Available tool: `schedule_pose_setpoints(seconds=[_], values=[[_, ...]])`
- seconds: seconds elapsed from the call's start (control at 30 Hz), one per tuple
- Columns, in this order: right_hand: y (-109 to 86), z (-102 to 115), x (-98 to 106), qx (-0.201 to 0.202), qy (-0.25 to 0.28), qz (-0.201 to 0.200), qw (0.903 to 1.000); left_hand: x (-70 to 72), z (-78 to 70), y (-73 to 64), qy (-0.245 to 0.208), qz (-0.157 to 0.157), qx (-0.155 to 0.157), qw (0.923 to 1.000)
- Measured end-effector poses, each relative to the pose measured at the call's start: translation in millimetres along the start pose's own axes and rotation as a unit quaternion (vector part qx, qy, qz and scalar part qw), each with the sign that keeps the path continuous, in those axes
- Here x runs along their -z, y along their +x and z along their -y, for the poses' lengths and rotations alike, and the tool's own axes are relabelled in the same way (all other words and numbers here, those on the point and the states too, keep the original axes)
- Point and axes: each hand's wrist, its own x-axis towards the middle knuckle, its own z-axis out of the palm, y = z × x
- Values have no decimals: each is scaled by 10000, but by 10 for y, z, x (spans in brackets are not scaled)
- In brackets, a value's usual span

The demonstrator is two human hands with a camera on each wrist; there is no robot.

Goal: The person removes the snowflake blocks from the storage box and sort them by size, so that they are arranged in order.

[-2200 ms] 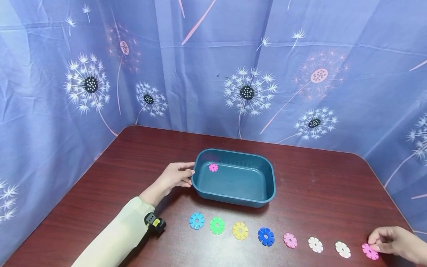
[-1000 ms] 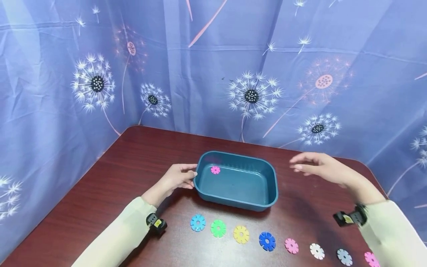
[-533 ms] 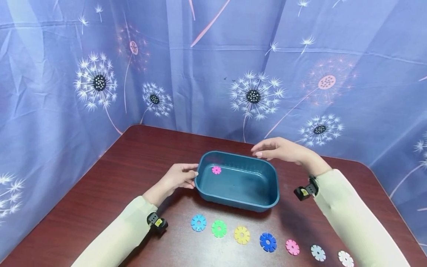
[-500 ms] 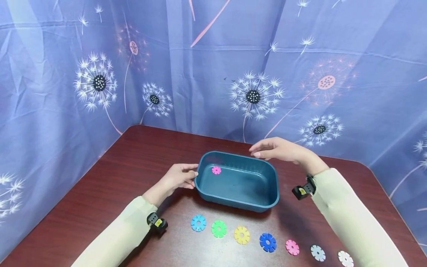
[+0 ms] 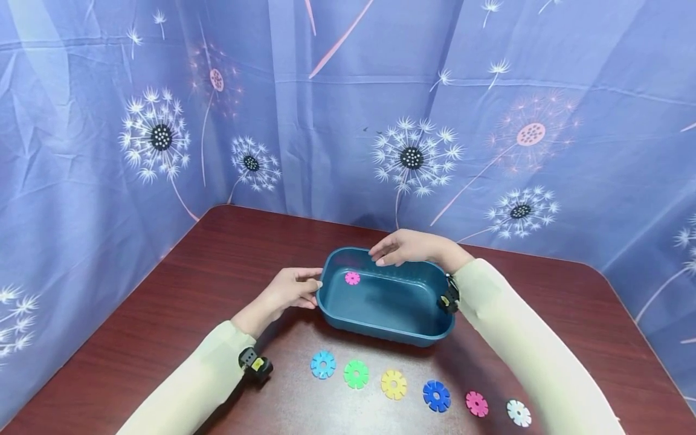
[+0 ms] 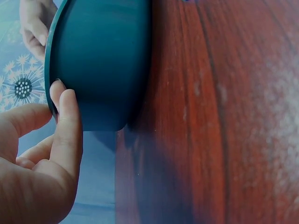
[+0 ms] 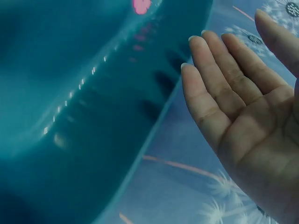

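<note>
A dark teal plastic basin (image 5: 380, 302) rests on the table. My left hand (image 5: 290, 289) holds its left end, thumb and fingers at the rim and outer wall, as the left wrist view also shows. One pink snowflake disc (image 5: 352, 278) lies inside, toward the back left. Over the basin's far rim hovers my right hand (image 5: 408, 248); its fingers are relaxed and hold nothing in the right wrist view. Along the front run a light blue disc (image 5: 323, 365), a green disc (image 5: 356, 374), a yellow disc (image 5: 394, 385), a dark blue disc (image 5: 437, 396), a pink disc (image 5: 476, 404) and a white disc (image 5: 519, 413).
The dark red wooden table (image 5: 217, 254) backs onto a blue curtain (image 5: 326, 133) printed with dandelions. My right sleeve (image 5: 522, 338) crosses the table's right side and hides most of what lies beneath it. Each wrist wears a small black camera.
My right hand let go of the far-right pink disc, rose, and swept left to the basin's far rim. The left hand stays at the basin. The head view shifted slightly.
</note>
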Motion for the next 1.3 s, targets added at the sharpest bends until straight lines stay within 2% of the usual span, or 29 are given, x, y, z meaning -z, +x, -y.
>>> schedule_pose_setpoints(seconds=[0.2,0.43,0.7,0.93,1.3], values=[[207,-17,-141,-49,-10,240,9997,-5,10,3,-2,14,-12,10000],[346,-122,-334,-28,-174,327,9993,-18,14,3,57,-8,-6,10000],[448,-163,-460,12,-145,-14,9999,-7,26,1,98,-39,19,9999],[639,-198,-635,406,90,-152,9990,-22,54,10,127,-11,20,9999],[819,-134,-741,814,-749,-673,9916,7,16,7,111,9,-62,9999]])
